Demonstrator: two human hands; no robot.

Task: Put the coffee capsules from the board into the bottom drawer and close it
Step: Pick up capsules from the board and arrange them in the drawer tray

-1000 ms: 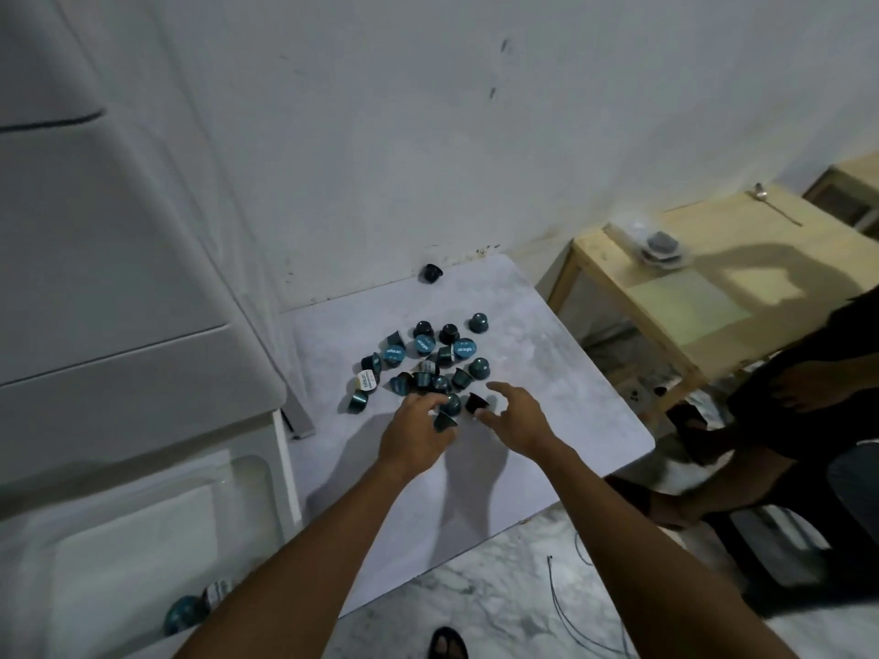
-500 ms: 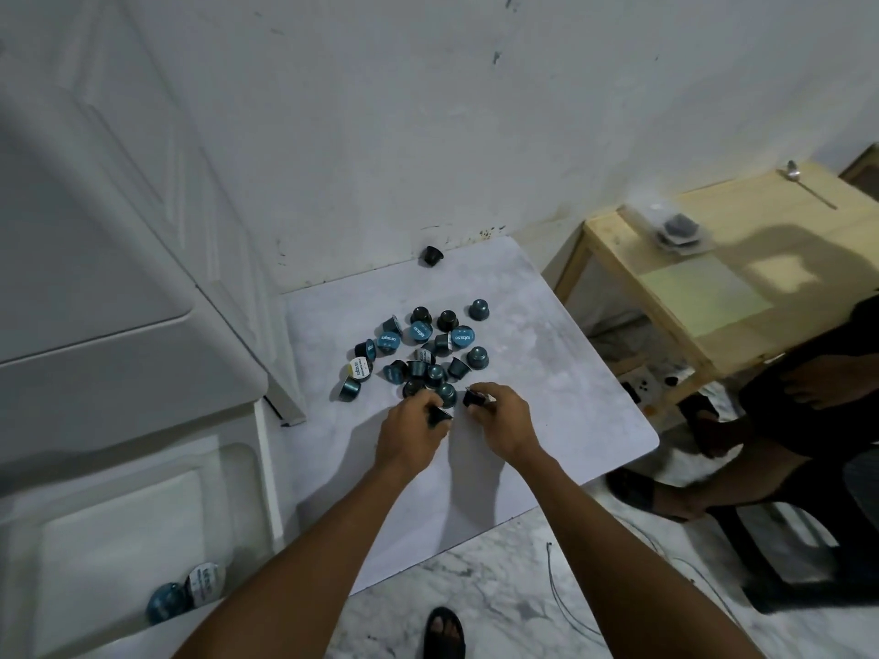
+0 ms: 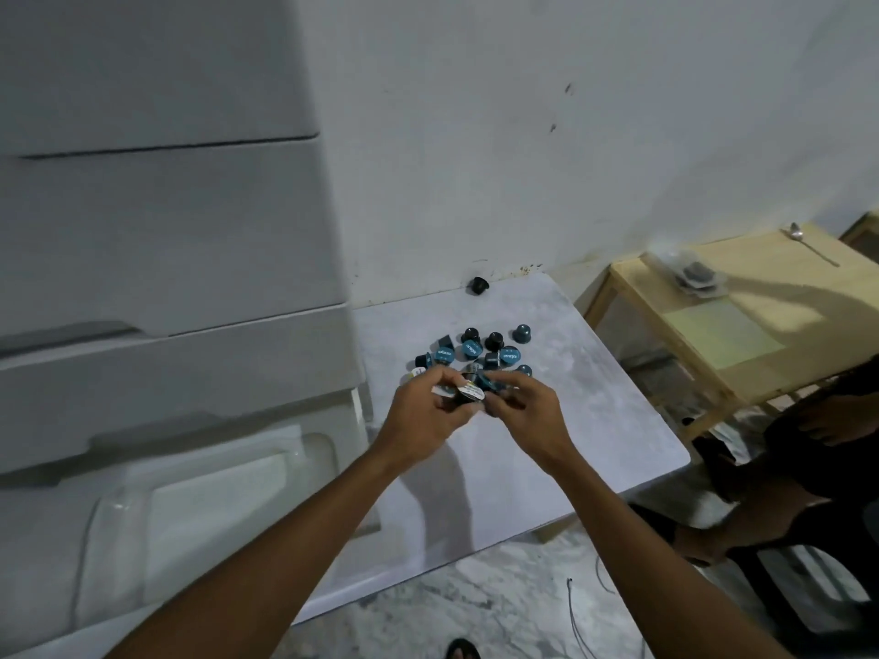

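Capsules (image 3: 471, 348) (domed, glossy) on marbled board (image 3: 575, 449)

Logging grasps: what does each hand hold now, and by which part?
Left hand pinches a dark capsule by its body; right hand appears to pinch a teal capsule, exact hold blurred.
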